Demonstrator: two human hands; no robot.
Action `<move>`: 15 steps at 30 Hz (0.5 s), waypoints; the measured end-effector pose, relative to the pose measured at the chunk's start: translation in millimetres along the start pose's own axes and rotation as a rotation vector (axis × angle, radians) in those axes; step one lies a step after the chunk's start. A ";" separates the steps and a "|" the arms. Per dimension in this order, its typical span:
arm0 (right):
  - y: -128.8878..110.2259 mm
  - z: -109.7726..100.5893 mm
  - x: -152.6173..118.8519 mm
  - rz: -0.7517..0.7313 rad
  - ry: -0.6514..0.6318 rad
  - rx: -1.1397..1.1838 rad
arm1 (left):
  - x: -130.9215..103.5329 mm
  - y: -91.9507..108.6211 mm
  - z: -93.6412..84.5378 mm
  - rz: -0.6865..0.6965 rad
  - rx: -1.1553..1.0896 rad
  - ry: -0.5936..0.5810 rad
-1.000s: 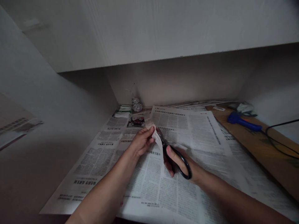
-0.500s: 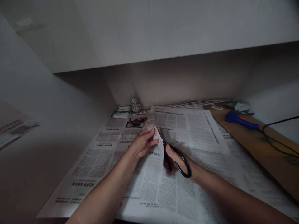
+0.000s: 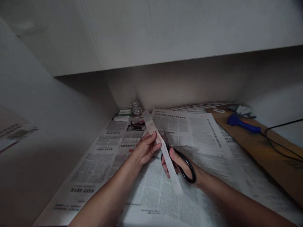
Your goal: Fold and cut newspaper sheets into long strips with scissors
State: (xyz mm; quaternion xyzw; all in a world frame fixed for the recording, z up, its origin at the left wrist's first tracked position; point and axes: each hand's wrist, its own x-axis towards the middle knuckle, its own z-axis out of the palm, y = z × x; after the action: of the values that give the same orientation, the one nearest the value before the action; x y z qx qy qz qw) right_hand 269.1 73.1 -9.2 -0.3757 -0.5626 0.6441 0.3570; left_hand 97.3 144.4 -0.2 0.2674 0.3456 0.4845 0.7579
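My left hand pinches a long, narrow newspaper strip between thumb and fingers, near its middle. The strip slants from upper left to lower right, and its lower end hangs over the printed sheets. My right hand is closed around black-handled scissors, with the thumb through one loop. The scissor blades point away from me, just right of the strip; part of the lower handle is hidden behind it. Beneath both hands lies a spread newspaper.
A blue-handled tool with a black cord rests on a cardboard sheet at right. A coiled, woven-looking object stands at the back, near long thin sticks or rolls. A low cabinet overhangs the work surface.
The newspaper strip has turned flat side toward me, so more of its length shows, and its lower end has swung right, across the scissors. Both hands stay nearly in place.
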 end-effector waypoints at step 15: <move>3.3 -0.4 0.9 0.069 0.035 -0.013 | 4.3 -0.5 -3.3 0.026 0.009 -0.015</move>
State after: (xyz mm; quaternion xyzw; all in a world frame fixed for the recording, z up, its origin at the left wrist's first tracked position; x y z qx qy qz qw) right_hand 268.9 73.8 -12.6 -0.4086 -0.5471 0.6456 0.3420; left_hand 96.2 148.4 -3.6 0.2789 0.3387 0.4906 0.7528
